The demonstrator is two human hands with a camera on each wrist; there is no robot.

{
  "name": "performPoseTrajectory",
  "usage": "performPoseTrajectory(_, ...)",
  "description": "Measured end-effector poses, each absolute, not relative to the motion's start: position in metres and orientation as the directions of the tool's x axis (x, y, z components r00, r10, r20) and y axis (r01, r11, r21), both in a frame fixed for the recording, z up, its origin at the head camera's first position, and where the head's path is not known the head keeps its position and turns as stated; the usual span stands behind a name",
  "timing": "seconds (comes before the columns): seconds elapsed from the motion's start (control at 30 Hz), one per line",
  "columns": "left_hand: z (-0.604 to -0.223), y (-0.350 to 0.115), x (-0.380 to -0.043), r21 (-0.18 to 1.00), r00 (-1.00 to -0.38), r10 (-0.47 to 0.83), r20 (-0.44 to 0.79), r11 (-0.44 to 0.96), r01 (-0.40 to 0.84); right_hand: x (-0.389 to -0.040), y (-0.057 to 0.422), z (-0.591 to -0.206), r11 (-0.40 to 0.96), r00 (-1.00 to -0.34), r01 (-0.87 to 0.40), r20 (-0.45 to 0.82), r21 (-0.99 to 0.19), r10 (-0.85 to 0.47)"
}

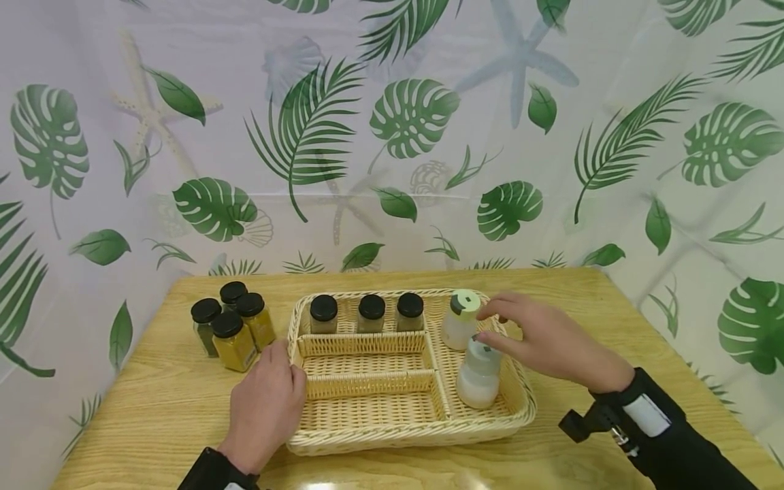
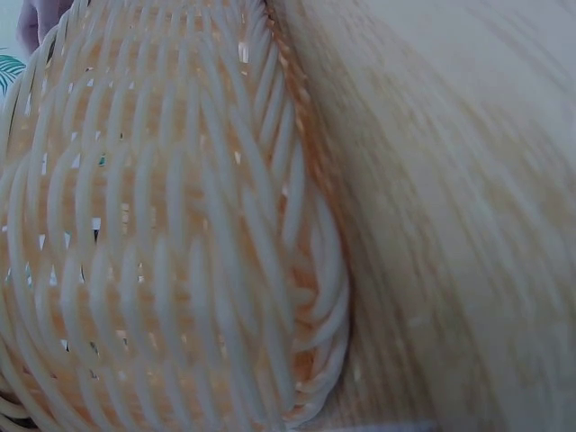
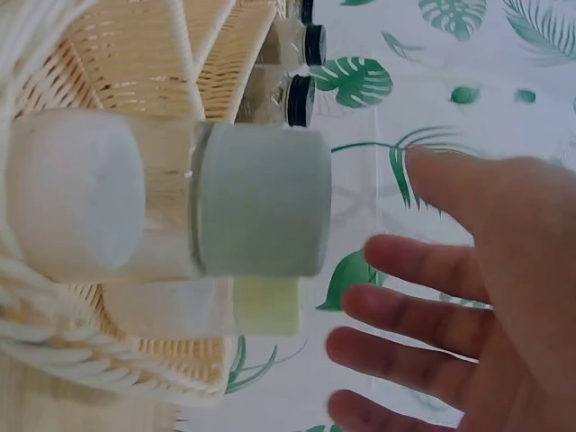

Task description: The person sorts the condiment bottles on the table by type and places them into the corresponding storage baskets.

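My left hand (image 1: 268, 401) grips the left rim of a cream wicker basket (image 1: 404, 433), its thumb over the edge. My right hand (image 1: 539, 333), fingers spread, is beside the caps of two clear bottles in the basket's right compartment. The nearer bottle has a pale grey-green cap (image 3: 265, 200) and white contents (image 1: 478, 386). Behind it is a bottle with a yellow-green cap (image 1: 465, 303). In the right wrist view a gap shows between my fingers and the nearer cap. Three black-lidded jars (image 1: 371, 313) stand in the back left compartment.
Several black-lidded jars, some with yellow powder (image 1: 235, 344), stand on the wooden table (image 1: 165, 408) left of the basket. Thin wicker dividers (image 1: 367, 384) split the basket. A leaf-patterned cloth (image 1: 343, 136) hangs behind the table and along its sides.
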State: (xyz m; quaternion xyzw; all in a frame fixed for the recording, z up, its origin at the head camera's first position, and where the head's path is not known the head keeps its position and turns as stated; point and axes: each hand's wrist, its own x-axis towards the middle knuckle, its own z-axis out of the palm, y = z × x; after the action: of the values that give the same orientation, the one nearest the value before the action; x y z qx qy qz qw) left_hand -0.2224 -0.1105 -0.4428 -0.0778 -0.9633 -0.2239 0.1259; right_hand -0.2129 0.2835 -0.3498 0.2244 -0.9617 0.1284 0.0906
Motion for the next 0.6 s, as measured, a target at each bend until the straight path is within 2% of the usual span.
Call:
performPoseTrajectory(0.23,-0.441,-0.111,-0.224,0.408,-0.954,0.089,0.285,0.89,0.205,-0.224,0.302,-0.36,0.892,-0.922,-0.319,0.325,-0.321,-0.213)
performPoseTrajectory(0.43,-0.439,-0.112,-0.223,0.419,-0.959,0.09,0.27,0.885,0.201,-0.233,0.31,-0.379,0.885,-0.97,-0.185,0.224,-0.428,-0.095)
performPoseTrajectory(0.6,-0.441,-0.111,-0.223,0.416,-0.962,0.091,0.258,0.888,0.195,-0.238,0.312,-0.398,0.888,-0.99,-0.106,0.135,-0.447,-0.051)
